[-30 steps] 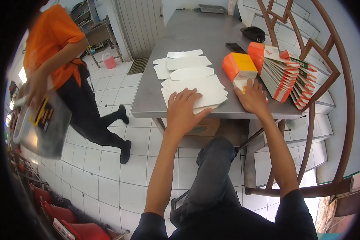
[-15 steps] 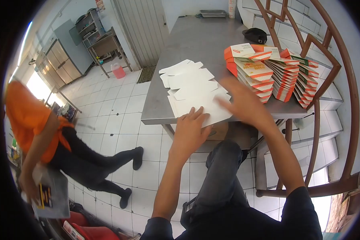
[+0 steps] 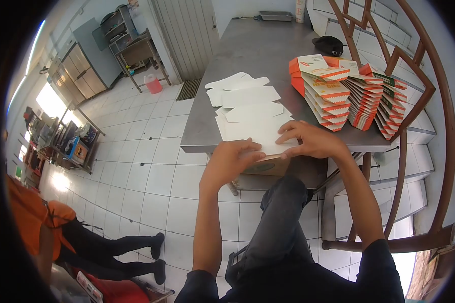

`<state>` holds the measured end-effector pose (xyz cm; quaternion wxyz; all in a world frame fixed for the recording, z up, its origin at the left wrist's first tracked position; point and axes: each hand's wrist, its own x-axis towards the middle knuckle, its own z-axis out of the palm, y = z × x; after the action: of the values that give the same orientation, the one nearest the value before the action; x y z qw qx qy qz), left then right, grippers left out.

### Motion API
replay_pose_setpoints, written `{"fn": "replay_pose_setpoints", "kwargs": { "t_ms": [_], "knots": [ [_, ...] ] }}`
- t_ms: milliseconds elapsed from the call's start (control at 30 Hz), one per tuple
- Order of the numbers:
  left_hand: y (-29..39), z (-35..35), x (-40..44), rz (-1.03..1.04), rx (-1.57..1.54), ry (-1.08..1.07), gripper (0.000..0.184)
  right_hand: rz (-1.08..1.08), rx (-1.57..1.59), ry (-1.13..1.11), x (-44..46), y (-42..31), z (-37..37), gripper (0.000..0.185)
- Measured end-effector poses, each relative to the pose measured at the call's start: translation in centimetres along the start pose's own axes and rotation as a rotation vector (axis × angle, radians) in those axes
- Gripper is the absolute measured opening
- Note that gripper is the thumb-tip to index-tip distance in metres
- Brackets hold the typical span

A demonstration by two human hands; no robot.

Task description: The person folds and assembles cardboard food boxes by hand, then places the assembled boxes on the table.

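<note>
Flat white cartons (image 3: pixel 255 122) lie in an overlapping pile at the near edge of the metal table (image 3: pixel 258 45). At the pile's lower left corner, my left hand (image 3: pixel 232 159) has its thumb and fingers closed on the edge of the cartons. My right hand (image 3: pixel 313 141) grips the lower right edge, thumb below and fingers bent on top. To the right stand stacks of nested orange and white boxes (image 3: pixel 326 96), touched by neither hand.
A black cap (image 3: pixel 328 45) and a metal tray (image 3: pixel 275 16) are farther back on the table. A brown railing (image 3: pixel 442 116) borders the right side. A person in orange (image 3: pixel 40 222) stands at the lower left, near red chairs (image 3: pixel 111 293).
My right hand has left the orange boxes and come onto the white cartons. My left hand has shifted to their near edge. The person in orange has moved toward the lower left.
</note>
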<state>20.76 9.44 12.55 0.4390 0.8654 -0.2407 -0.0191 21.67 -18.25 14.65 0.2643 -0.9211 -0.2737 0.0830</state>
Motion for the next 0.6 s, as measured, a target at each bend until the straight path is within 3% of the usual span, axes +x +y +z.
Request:
{"fn": "replay_pose_setpoints", "kwargs": {
  "t_ms": [133, 200, 233, 333, 367, 467, 600],
  "knots": [
    [-0.5, -1.2, 1.7, -0.206, -0.059, -0.122, 0.036, 0.011, 0.167, -0.051, 0.6, 0.6, -0.8, 0.046],
    [-0.6, 0.5, 1.6, 0.106, -0.005, 0.265, 0.032, 0.017, 0.282, -0.06, 1.1, 0.8, -1.2, 0.037],
    [-0.3, 1.6, 1.4, 0.268, 0.024, 0.46, 0.03, 0.015, 0.176, 0.026, 1.1, 0.5, -1.1, 0.033],
    [1.2, 5.4, -1.3, 0.278, 0.438, 0.89, 0.029, 0.025, -0.031, 0.295, 0.8, -0.9, 0.1, 0.025],
    [1.2, 5.8, -1.8, 0.349, 0.369, 0.764, 0.032, 0.036, -0.036, 0.388, 0.6, -1.4, 0.2, 0.024],
    [0.6, 6.6, -1.2, 0.286, 0.406, 0.487, 0.037, 0.064, 0.018, 0.681, 0.2, -2.1, 1.9, 0.022],
    [-0.3, 5.9, -0.1, 0.162, 0.526, 0.386, 0.039, -0.153, 0.035, 1.169, 0.2, -3.6, 3.0, 0.023]
  ]
}}
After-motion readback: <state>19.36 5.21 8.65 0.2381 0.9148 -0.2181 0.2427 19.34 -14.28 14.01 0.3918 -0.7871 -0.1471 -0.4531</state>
